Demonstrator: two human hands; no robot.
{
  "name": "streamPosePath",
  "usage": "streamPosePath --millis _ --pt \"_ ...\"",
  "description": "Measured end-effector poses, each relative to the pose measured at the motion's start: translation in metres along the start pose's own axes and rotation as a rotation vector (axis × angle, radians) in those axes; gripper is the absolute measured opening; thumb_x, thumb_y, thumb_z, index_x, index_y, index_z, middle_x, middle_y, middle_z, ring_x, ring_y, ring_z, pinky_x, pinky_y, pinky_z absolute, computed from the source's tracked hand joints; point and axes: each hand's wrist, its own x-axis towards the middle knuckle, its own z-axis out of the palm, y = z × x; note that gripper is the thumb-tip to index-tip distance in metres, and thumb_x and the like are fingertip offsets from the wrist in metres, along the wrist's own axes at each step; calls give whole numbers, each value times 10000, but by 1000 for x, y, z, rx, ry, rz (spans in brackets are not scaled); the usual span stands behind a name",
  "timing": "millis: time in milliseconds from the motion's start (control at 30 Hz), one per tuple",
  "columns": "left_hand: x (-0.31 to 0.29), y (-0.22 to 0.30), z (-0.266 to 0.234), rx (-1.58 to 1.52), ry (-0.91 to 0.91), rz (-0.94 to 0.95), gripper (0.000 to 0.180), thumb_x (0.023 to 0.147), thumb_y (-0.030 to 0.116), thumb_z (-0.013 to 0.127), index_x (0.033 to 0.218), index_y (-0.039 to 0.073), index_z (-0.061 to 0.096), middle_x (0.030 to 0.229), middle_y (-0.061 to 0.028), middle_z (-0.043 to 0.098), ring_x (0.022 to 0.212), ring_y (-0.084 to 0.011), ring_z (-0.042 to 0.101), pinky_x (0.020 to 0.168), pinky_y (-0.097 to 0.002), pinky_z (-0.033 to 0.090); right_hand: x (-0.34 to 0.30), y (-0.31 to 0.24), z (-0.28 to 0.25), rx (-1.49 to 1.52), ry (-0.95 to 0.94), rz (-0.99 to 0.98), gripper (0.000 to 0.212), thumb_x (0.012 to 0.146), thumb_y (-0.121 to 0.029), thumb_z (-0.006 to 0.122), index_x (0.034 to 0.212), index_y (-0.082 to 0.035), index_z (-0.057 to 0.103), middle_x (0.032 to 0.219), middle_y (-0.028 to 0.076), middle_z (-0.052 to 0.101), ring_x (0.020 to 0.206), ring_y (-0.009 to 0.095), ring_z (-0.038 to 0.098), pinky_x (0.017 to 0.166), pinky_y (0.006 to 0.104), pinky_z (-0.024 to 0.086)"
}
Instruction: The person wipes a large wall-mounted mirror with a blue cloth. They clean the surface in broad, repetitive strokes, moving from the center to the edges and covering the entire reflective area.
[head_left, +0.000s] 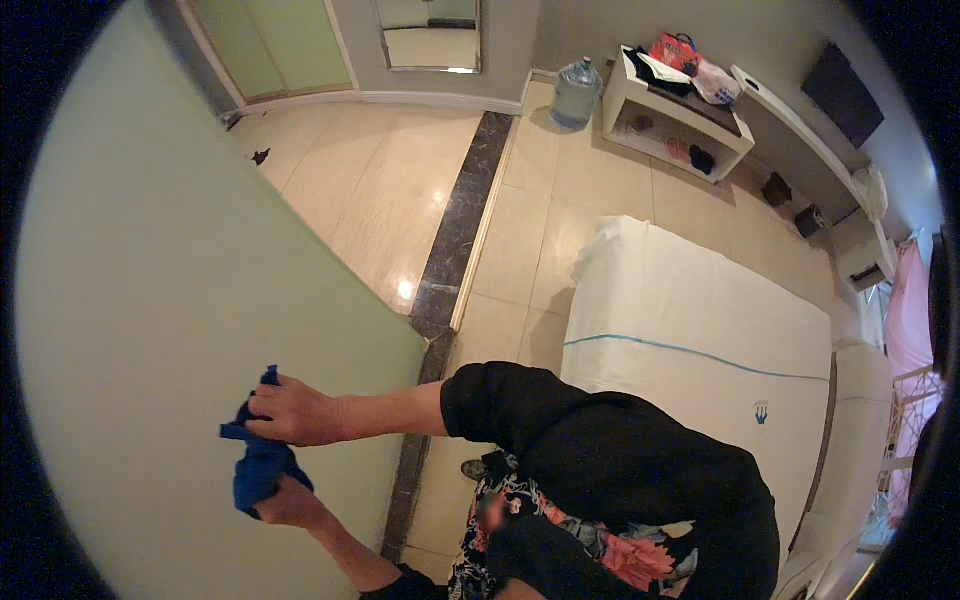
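A blue cloth (263, 474) is bunched between my two hands, in front of a pale green frosted panel (150, 300). My right hand (305, 412) reaches across from the right in a black sleeve, its fingers closed on the upper part of the cloth. Below it, my left hand (290, 503) grips the lower part; the cloth partly hides its fingers. Whether the cloth touches the panel I cannot tell.
A bed with a white cover (700, 300) stands to the right. Behind it are a large water bottle (575, 95) and a low white shelf unit (680, 130) with bags and shoes. A dark stone strip (460, 230) crosses the floor beside the panel.
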Motion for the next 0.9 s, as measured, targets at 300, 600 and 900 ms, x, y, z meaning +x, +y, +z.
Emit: streamPosePath --millis 300,600,900 --pt "-45 46 80 -75 -195 23 83 709 66 624 756 61 556 773 -63 604 684 -218 564 623 -308 453 -76 70 -16 37 -230 362 132 661 -115 575 780 -90 525 756 67 490 773 245 522 617 367 448" --pt "30 148 114 -142 -106 0 167 734 85 629 862 -7 573 833 -153 629 752 -279 615 650 -351 475 25 131 -85 50 224 408 139 662 -100 582 771 -48 512 764 118 515 747 317 527 573 405 441" --pt "64 201 149 -337 -141 29 244 785 144 611 917 -60 589 893 -182 628 752 -249 616 656 -336 497 62 175 -81 435 178 721 208 816 -154 468 980 -26 474 885 231 543 795 404 521 706 435 427"
